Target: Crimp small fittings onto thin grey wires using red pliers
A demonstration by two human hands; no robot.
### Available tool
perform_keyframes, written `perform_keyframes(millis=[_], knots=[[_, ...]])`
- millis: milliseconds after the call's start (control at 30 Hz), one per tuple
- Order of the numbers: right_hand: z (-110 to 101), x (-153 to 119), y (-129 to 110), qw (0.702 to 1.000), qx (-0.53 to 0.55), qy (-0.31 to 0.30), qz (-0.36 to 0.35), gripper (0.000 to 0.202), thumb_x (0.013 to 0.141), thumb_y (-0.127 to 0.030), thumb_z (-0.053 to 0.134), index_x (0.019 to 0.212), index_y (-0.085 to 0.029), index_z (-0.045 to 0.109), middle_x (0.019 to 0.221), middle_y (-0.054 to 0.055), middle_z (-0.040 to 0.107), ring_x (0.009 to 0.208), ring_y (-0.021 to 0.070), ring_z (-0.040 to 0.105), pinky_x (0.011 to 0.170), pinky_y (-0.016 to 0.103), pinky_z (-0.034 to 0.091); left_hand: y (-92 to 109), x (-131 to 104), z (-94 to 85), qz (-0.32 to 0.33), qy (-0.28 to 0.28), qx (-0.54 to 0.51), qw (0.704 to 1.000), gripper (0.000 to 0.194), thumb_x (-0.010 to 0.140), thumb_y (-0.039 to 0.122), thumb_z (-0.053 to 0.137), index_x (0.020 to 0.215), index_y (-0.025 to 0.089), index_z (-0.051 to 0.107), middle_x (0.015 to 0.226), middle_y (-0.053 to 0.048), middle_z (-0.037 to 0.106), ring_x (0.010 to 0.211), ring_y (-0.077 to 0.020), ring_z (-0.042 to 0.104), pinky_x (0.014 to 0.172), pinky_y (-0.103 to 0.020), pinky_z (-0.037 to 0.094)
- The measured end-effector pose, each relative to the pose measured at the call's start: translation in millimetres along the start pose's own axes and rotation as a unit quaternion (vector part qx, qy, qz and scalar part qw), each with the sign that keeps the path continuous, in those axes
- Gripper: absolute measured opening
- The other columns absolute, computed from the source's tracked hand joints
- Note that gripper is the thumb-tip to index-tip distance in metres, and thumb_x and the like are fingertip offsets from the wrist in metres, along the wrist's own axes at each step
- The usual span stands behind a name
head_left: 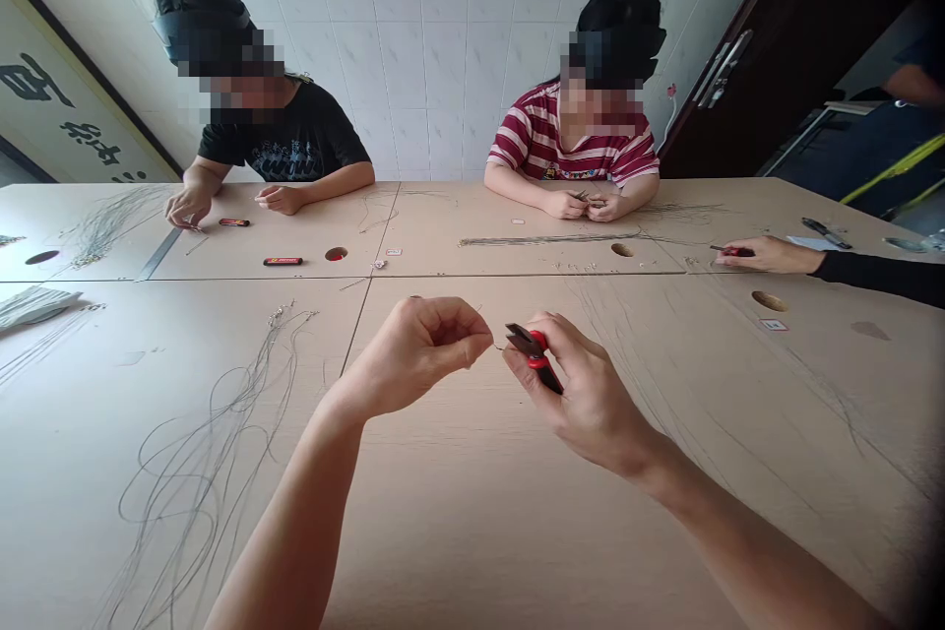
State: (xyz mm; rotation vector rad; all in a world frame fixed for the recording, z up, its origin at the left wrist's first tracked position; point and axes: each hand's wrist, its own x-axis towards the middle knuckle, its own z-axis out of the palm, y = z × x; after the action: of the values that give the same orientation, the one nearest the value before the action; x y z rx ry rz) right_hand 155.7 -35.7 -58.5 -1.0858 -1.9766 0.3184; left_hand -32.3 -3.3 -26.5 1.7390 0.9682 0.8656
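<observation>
Over the near side of the table, my left hand (413, 354) is closed in a pinch on a thin cord. Just a short dark end of the cord (499, 347) shows past the fingertips; the rest is hidden. My right hand (595, 399) grips pliers (526, 343) with red and black handles, their jaws pointing up and left, close to the cord end. On my left lies a loose, looping bundle of thin grey cords (255, 384) with small fittings at the far ends. More fine cords (668, 384) stretch across the table to my right.
Two people sit across the table (443, 532), hands at work on small items. From the right, another person's hand (783, 254) holds a red-handled tool. Two small red-and-black objects (283, 261), cord bundles (532, 239) and round holes (770, 301) dot the tabletop.
</observation>
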Motion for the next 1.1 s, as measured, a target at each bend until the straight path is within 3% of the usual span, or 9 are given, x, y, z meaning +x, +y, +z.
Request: perform_keyframes(millis=[400,733,900,1100], knots=[[-1,0,-3,1.000,0.020,0.010,0.013,0.017,0.090,-0.017,0.049,0.078,-0.022,0.038,0.073,-0.001,0.046,0.069,0.0141,0.044,0.067,0.028,0.038,-4,-1,0.2,0.009,-0.034,0.027,0.999,0.009,0.079,0.018,0.060,0.070,0.017,0.063,0.061,0.002,0.051,0.053,-0.0072,0.040,0.045,-0.018,0.032],[-5,-4,3,0.994,0.071,-0.047,0.064,0.014,0.092,-0.023,0.048,0.079,-0.022,0.041,0.072,-0.001,0.045,0.066,0.0126,0.042,0.061,0.025,0.037,-6,2,12.4,0.032,0.014,0.060,0.998,0.007,0.078,0.014,0.058,0.074,0.016,0.063,0.063,0.004,0.052,0.054,-0.0053,0.041,0.047,-0.016,0.034],[-3,-3,8,0.997,0.058,-0.009,0.050,0.015,0.092,-0.025,0.050,0.080,-0.022,0.042,0.072,-0.001,0.046,0.066,0.0127,0.043,0.062,0.026,0.038,-5,5,15.0,0.035,0.037,0.040,0.998,0.005,0.077,0.015,0.059,0.073,0.015,0.062,0.058,0.005,0.048,0.051,-0.0047,0.037,0.044,-0.016,0.031],[1,-3,7,0.998,0.055,0.013,0.010,0.015,0.092,-0.021,0.049,0.079,-0.022,0.041,0.072,-0.001,0.046,0.066,0.0128,0.042,0.065,0.027,0.038,-1,2,6.6,0.013,-0.015,0.029,0.999,0.008,0.079,0.016,0.057,0.077,0.015,0.065,0.065,0.003,0.051,0.055,-0.0060,0.038,0.046,-0.019,0.031]])
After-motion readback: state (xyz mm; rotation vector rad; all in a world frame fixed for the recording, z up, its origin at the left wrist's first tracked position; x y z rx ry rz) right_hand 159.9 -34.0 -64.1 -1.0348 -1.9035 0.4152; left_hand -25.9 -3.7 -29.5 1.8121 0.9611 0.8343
